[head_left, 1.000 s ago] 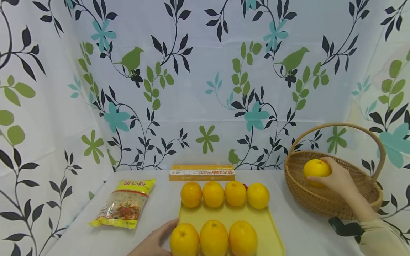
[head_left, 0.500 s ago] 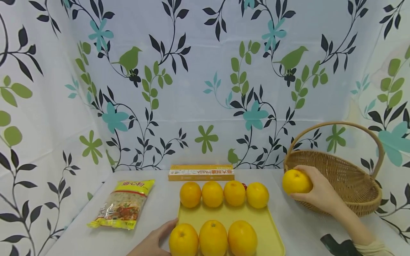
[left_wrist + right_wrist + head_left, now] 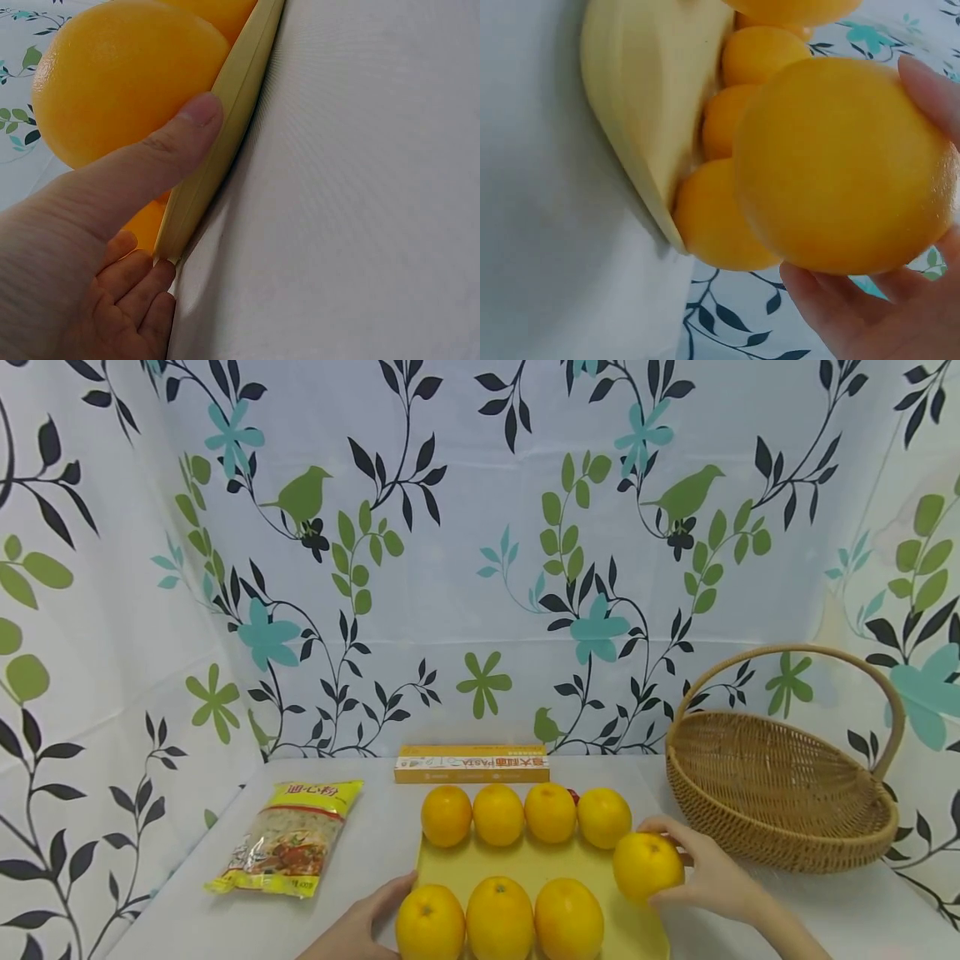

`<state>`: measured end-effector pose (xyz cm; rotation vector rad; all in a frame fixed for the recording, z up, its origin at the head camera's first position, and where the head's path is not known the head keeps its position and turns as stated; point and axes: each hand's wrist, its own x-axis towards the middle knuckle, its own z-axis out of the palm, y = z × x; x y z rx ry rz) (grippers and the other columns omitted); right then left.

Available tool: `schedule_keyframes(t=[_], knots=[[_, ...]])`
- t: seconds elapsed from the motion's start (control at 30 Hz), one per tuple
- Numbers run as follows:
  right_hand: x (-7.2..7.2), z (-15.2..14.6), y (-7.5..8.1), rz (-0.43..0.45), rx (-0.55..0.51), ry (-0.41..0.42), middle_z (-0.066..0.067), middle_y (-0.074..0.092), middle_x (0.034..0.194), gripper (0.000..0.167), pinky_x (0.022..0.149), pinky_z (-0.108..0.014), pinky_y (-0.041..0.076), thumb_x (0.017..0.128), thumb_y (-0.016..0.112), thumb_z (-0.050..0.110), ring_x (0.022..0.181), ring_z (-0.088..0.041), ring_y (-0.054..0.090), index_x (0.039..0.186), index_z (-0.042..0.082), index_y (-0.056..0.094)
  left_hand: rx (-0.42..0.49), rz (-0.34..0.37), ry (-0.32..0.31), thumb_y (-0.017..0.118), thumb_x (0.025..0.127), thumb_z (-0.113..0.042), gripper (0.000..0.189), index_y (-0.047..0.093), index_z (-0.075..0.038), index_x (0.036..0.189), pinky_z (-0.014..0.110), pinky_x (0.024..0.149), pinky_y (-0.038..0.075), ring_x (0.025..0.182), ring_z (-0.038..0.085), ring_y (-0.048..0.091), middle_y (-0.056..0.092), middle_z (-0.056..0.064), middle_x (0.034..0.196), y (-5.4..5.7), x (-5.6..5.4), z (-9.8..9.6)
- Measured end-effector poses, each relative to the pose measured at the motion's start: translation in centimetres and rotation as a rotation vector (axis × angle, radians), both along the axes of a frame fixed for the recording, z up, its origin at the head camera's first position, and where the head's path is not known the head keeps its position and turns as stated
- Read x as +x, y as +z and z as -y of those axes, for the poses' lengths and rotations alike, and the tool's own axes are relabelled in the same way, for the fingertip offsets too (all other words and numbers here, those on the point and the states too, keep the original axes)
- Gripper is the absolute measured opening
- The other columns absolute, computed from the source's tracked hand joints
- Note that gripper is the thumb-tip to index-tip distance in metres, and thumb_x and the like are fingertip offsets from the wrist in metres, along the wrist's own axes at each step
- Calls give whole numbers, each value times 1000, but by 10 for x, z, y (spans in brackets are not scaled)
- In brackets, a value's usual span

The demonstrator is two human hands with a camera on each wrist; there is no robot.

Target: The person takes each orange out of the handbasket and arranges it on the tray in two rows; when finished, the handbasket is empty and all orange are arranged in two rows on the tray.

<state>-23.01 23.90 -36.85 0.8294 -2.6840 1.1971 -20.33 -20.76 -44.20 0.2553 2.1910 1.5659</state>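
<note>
My right hand point(image 3: 701, 868) grips an orange point(image 3: 647, 867) over the right side of the yellow tray point(image 3: 525, 862); thumb and fingers wrap it in the right wrist view. That orange point(image 3: 844, 165) hides part of an orange point(image 3: 724, 217) behind it on the tray. Three larger oranges point(image 3: 500, 917) stand along the tray's near side, and several more point(image 3: 551, 812) line its far side. My left hand point(image 3: 363, 922) holds the tray's left edge beside the nearest left orange. In the left wrist view, its thumb point(image 3: 169, 142) lies against the tray rim point(image 3: 225, 135), with the fingers bent at the edge.
At right stands a wicker basket point(image 3: 780, 810) with a tall arched handle. A yellow-topped food packet point(image 3: 292, 839) lies at left. Behind the tray is a pasta box point(image 3: 472, 766), and a small red thing point(image 3: 574, 797) shows between oranges. A patterned curtain point(image 3: 480, 568) closes off the back.
My right hand has carried the orange out of the basket, leftward and down to the tray's right side. The left hand stays at the tray's edge.
</note>
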Motion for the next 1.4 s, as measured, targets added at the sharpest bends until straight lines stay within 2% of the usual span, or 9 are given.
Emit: schedule_keyframes(t=[0.17, 0.27, 0.5, 0.73, 0.93, 1.0, 1.13, 1.23, 1.4], knots=[[-1, 4, -10, 145, -6, 62, -7, 51, 115, 66, 85, -53, 42, 64, 79, 26, 101, -27, 47, 118, 7, 46, 7, 17, 5, 78, 66, -21, 88, 30, -16, 139, 70, 92, 11, 125, 45, 19, 31, 15, 140, 0, 1, -1], [-1, 6, -14, 196, -3, 89, -8, 49, 116, 67, 84, -54, 41, 64, 78, 24, 101, -26, 47, 119, 4, 45, 0, 15, 10, 78, 66, -21, 88, 30, -16, 139, 70, 92, 11, 124, 46, 19, 31, 15, 139, 0, 0, -1], [-2, 7, -20, 246, -15, 133, -8, 49, 115, 67, 82, -49, 43, 64, 78, 22, 99, -23, 48, 118, 2, 44, -13, 24, 13, 79, 65, -22, 88, 31, -18, 139, 70, 92, 12, 124, 46, 20, 32, 14, 139, -2, -1, -1], [-1, 7, -21, 266, -24, 167, -18, 45, 123, 75, 83, -57, 41, 65, 78, 20, 108, -37, 43, 124, -2, 38, -9, -19, -5, 78, 62, -16, 90, 32, -17, 139, 69, 92, 9, 125, 45, 19, 32, 14, 139, 1, -2, -1], [-1, 5, -24, 290, -17, 256, -18, 41, 128, 75, 93, -37, 39, 68, 74, 19, 113, -17, 42, 130, 1, 35, -19, 2, 1, 78, 64, -21, 89, 31, -17, 139, 70, 92, 11, 124, 46, 20, 32, 15, 139, 1, -1, 0], [-2, 4, -26, 321, -28, 264, -16, 41, 128, 74, 94, -43, 38, 69, 74, 18, 114, -17, 41, 131, 3, 36, -14, -3, -4, 78, 64, -19, 89, 31, -16, 139, 69, 92, 10, 125, 46, 19, 32, 15, 139, 1, -1, 1], [-5, -1, -28, 417, -74, 277, -20, 35, 132, 75, 86, -58, 39, 70, 73, 14, 116, -36, 36, 133, 4, 34, 1, 6, -6, 78, 62, -16, 90, 32, -18, 139, 70, 91, 9, 125, 46, 18, 31, 14, 140, -1, -2, 1], [-8, -4, -29, 467, -97, 305, -23, 31, 134, 77, 86, -51, 42, 71, 72, 11, 115, -40, 35, 135, 3, 29, 5, 14, 4, 78, 60, -15, 91, 33, -21, 139, 71, 90, 9, 125, 46, 18, 31, 13, 140, -1, -2, 2], [-9, -7, -30, 519, -94, 385, -21, 30, 132, 80, 92, -30, 40, 73, 70, 9, 116, -18, 39, 135, -2, 21, 0, 11, 13, 79, 58, -13, 93, 33, -23, 138, 72, 89, 9, 125, 46, 18, 30, 12, 141, -2, -1, 1]])
